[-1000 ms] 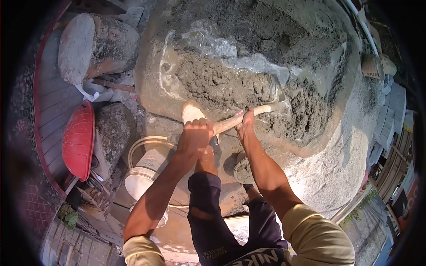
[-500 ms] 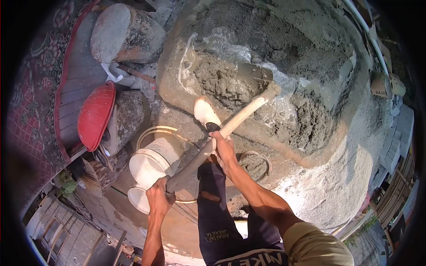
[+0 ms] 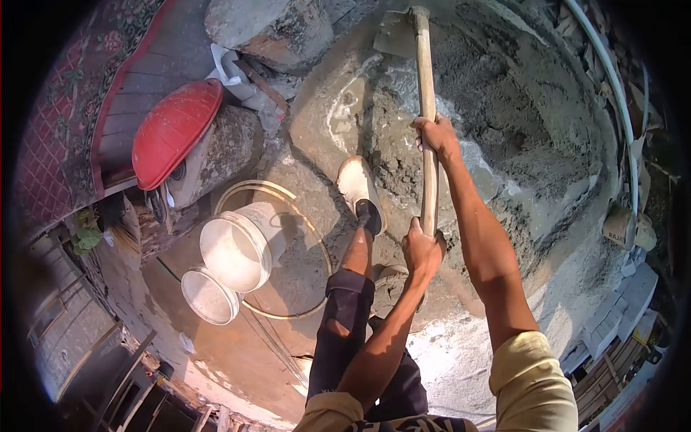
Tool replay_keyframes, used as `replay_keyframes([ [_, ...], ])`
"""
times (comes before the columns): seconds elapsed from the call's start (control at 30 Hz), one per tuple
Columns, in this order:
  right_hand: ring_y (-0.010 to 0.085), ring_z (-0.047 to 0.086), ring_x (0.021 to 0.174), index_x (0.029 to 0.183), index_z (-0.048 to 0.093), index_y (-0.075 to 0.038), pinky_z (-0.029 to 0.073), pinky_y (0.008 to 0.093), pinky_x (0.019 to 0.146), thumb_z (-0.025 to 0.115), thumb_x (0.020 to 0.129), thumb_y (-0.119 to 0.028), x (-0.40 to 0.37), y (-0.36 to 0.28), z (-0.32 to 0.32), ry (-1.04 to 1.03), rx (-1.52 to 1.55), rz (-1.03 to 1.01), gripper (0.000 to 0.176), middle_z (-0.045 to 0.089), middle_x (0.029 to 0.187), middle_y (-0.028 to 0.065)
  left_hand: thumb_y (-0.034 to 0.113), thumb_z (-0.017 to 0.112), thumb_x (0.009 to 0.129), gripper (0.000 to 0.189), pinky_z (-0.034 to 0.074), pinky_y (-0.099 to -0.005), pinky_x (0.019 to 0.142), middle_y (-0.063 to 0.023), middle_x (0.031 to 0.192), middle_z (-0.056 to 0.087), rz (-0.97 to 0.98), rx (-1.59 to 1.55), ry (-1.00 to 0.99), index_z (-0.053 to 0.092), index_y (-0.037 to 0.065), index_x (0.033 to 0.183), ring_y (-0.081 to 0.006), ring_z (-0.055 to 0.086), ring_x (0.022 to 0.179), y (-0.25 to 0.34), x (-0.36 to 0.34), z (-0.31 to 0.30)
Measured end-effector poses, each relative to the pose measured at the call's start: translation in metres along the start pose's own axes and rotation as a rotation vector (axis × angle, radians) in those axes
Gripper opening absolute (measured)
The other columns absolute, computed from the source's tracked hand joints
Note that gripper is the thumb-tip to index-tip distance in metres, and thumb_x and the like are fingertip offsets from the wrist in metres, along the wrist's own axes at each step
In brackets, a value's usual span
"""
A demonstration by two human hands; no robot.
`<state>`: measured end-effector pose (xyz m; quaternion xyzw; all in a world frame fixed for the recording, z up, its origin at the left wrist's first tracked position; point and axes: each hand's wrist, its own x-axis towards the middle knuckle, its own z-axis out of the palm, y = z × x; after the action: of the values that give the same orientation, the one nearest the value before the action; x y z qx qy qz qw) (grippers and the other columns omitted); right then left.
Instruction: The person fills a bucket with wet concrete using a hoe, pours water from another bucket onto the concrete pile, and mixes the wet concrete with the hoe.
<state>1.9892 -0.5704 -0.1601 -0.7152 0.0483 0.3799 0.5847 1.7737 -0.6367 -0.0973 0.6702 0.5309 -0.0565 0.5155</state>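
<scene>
- Left hand (image 3: 423, 248): fingers wrapped around the lower end of the wooden handle of the hoe (image 3: 427, 83), with no visible slack.
- Right hand (image 3: 437, 135): closed around the same handle, farther up toward the blade; the fingertips show on the handle's left side. Nothing else is seen in either hand.
- Hoe: extended away from the body, its blade (image 3: 394, 36) at the far edge of the wet grey mix (image 3: 504, 93). Whether the blade bears on the mix or hangs just above it cannot be told.
- Condition of the mix: judged part-worked. Much of it is dark and wet, which counts as done.
- Outstanding, by judgement: water (image 3: 471, 155) stands in a channel through the mix, not blended in; the surface beside it is lumpy and uneven. Pale, dry-looking material (image 3: 450, 353) lies along the near side, apparently unwetted.
- Footing: one shoe (image 3: 356, 180) is set at the near edge of the mix, left of the handle.
- Surroundings: a large white bucket (image 3: 234, 252) and a smaller white bucket (image 3: 210, 295) stand together, beside a yellowish hose (image 3: 325, 288). Whether they contain anything cannot be determined.
- A red basin (image 3: 176, 133) leans against a rough block (image 3: 230, 147), beyond the buckets.
</scene>
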Motion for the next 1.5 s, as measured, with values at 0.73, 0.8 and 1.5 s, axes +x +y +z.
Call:
replay_keyframes([
  [0.73, 0.015, 0.052, 0.043, 0.094, 0.054, 0.0, 0.043, 0.0307, 0.041, 0.065, 0.08, -0.016, -0.072, 0.066, -0.021, 0.126, -0.296, -0.104, 0.024, 0.054, 0.06, 0.005, 0.014, 0.062, 0.073, 0.023, 0.049, -0.0472, 0.065, -0.0236, 0.074, 0.062, -0.084, -0.111, -0.022, 0.054, 0.002, 0.091, -0.0426, 0.063, 0.076, -0.041, -0.061, 0.028],
  [0.8, 0.0178, 0.056, 0.046, 0.093, 0.053, 0.0, 0.045, 0.032, 0.043, 0.062, 0.082, -0.02, 0.007, 0.044, 0.005, 0.081, -0.349, -0.15, 0.025, 0.057, 0.063, 0.0079, 0.017, 0.062, 0.073, 0.027, 0.049, -0.0487, 0.072, -0.0238, 0.08, 0.064, -0.131, -0.096, -0.02, 0.055, 0.004, 0.096, -0.0432, 0.063, 0.08, -0.006, 0.007, 0.013],
  [1.5, 0.0148, 0.05, 0.044, 0.117, 0.044, -0.002, 0.043, 0.0292, 0.04, 0.06, 0.079, -0.011, -0.263, 0.176, -0.069, 0.115, -0.318, 0.178, 0.043, 0.049, 0.061, 0.0043, 0.015, 0.063, 0.072, 0.019, 0.048, -0.0402, 0.062, -0.0165, 0.068, 0.061, -0.393, -0.149, -0.163, 0.054, 0.005, 0.085, -0.0322, 0.062, 0.067, -0.145, -0.248, 0.043],
])
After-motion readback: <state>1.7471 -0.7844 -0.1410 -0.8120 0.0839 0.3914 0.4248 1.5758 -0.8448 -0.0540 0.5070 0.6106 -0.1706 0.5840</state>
